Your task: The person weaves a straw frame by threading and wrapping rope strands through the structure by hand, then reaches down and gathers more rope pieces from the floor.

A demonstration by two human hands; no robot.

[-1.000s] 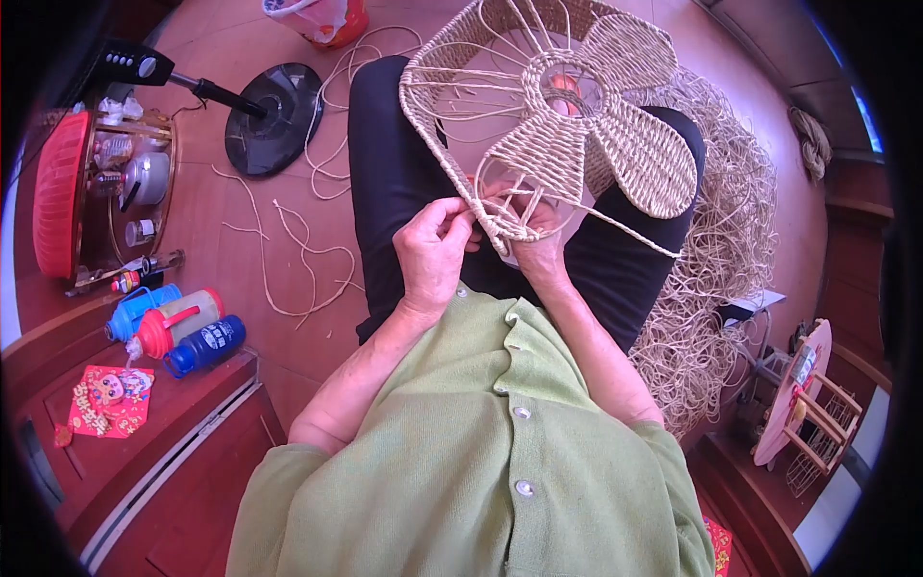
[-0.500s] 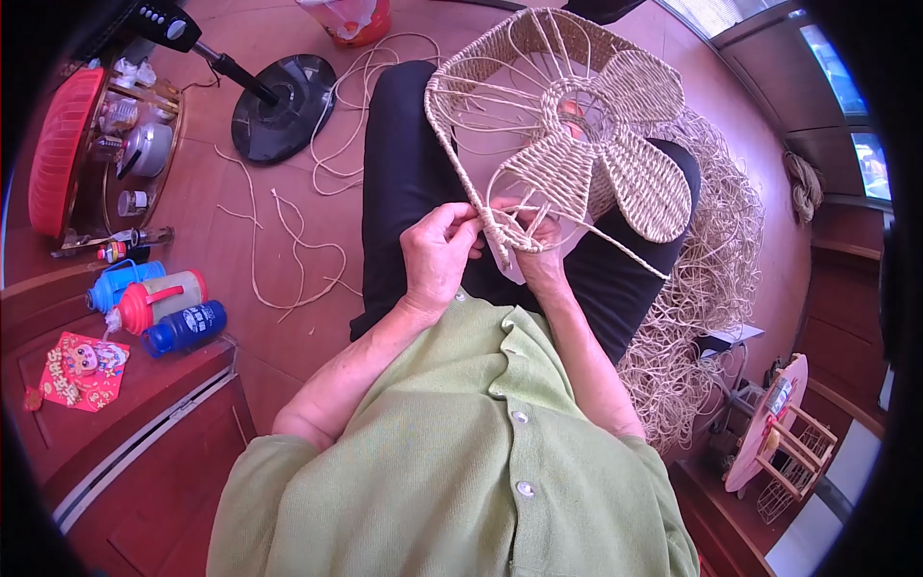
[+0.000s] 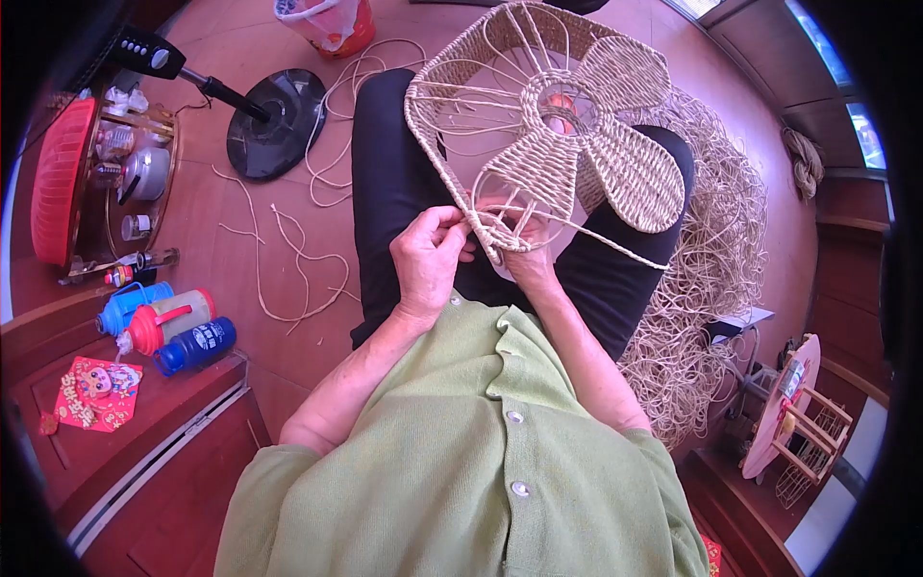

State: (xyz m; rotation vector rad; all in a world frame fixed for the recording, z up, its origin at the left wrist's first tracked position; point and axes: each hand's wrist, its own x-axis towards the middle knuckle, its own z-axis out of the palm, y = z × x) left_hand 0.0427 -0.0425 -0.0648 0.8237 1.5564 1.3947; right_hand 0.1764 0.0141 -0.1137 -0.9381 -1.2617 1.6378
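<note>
A woven straw-rope basket (image 3: 630, 183) with flower-petal panels rests across my lap, its open side framed by a thick wrapped rim. At the rim's near corner my left hand (image 3: 428, 258) is closed, thumb and forefinger pinching the rope (image 3: 478, 223) there. My right hand (image 3: 529, 252) is behind the partly woven lower petal, gripping the basket from below; its fingertips are partly hidden by strands. A loose rope end (image 3: 615, 248) runs from this petal out to the right over my thigh. Two petals are closely woven, while bare strands span the upper left.
A large heap of loose rope (image 3: 707, 279) lies on the floor to the right. Rope lengths (image 3: 303, 255) trail on the left near a fan base (image 3: 277, 123). Bottles (image 3: 195, 346) stand on a cabinet at left; a red bin (image 3: 332, 24) is at the top.
The view has shifted slightly, so the basket appears a little further left. Both hands keep their hold near the rim's corner, with only slight finger movement.
</note>
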